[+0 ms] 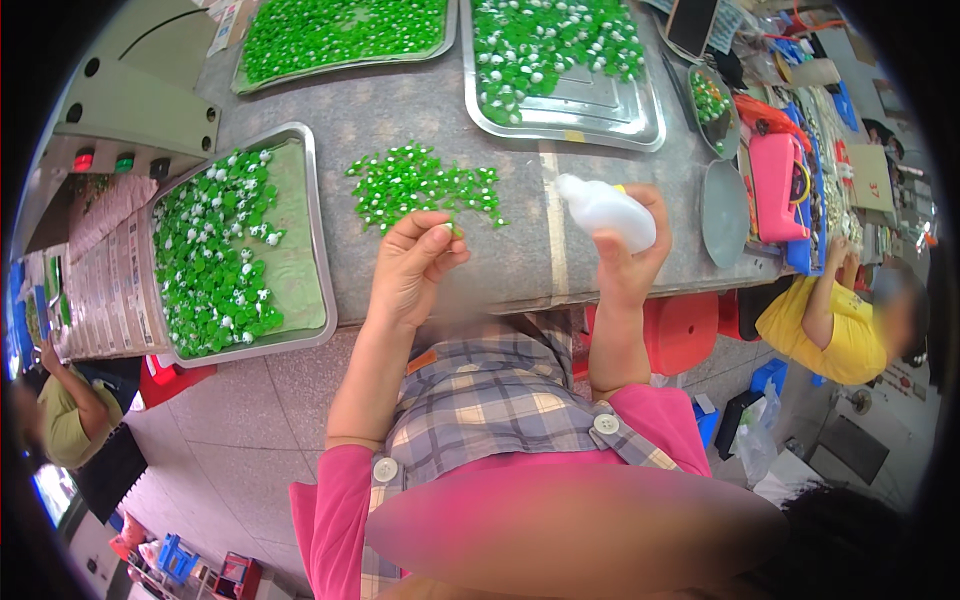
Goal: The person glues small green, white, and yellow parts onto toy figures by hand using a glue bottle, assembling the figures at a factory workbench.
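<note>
Between thumb and forefinger, my left hand [418, 258] pinches a small green piece [456, 230], mostly covered by the fingertips. My right hand [634, 250] is wrapped round a white squeeze bottle [608, 212], tilted with its nozzle toward the upper left. Just beyond the left hand lies a loose heap of small green and white pieces [415, 185] on the grey table cover [520, 190]. To the left, a metal tray [318, 250] holds larger green pieces with white balls [215, 255] over a pale green liner.
Two more metal trays, one at far left [340, 78] and one at far right [650, 130], hold green and white pieces. Right of me are a grey plate [724, 215], a bowl [725, 135] and a pink case [775, 185]. A machine [140, 110] stands left; co-workers sit at both sides.
</note>
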The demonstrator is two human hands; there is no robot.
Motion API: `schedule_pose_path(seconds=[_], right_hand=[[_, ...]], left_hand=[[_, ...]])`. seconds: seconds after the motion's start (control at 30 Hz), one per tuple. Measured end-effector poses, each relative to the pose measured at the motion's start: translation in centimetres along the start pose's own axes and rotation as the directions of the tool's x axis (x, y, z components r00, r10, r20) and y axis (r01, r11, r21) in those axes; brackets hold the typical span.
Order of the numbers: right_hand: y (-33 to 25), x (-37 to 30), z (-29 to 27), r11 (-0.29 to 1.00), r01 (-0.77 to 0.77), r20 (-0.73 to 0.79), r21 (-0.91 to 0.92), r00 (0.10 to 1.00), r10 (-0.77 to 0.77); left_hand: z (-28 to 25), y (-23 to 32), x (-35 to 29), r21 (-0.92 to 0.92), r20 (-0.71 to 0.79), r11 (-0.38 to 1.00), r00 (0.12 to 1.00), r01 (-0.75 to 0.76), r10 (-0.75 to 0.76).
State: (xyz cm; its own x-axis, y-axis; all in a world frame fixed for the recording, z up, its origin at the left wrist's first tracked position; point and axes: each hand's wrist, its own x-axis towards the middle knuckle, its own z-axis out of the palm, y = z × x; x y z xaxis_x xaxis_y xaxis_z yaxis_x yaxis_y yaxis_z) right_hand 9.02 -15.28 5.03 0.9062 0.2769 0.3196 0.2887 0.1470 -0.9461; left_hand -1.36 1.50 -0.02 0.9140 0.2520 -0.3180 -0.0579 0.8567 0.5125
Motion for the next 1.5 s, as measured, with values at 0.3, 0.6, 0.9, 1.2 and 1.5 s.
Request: schedule_pose_path(seconds=[0.3, 0.6, 0.9, 1.2, 1.5], right_hand=[[0.7, -0.6, 2.0, 0.975, 0.220, 0.046, -0.026, 0.975, -0.219], [0.2, -0.6, 2.4, 0.940, 0.266, 0.165, -0.213, 0.958, -0.234], [0.0, -0.6, 2.5, 0.934, 0.263, 0.170, -0.242, 0.959, -0.226], [0.0, -0.5, 2.3, 0.971, 0.179, 0.061, -0.159, 0.983, -0.171], [0.1, -0.5, 2.2, 0.941, 0.227, 0.099, -0.250, 0.973, -0.208]], left_hand=[[-0.5, 0.0, -0.3, -0.024, 0.008, 1.000, 1.000, 0.009, -0.009], [-0.7, -0.1, -0.3, -0.006, 0.017, 1.000, 1.000, 0.010, -0.010], [-0.5, -0.1, -0.3, -0.003, 0.028, 1.000, 1.000, 0.009, -0.009], [0.0, 0.0, -0.5, 0.018, 0.000, 1.000, 1.000, 0.022, -0.022], [-0.3, -0.1, -0.4, 0.016, 0.018, 0.999, 0.999, 0.029, -0.029]])
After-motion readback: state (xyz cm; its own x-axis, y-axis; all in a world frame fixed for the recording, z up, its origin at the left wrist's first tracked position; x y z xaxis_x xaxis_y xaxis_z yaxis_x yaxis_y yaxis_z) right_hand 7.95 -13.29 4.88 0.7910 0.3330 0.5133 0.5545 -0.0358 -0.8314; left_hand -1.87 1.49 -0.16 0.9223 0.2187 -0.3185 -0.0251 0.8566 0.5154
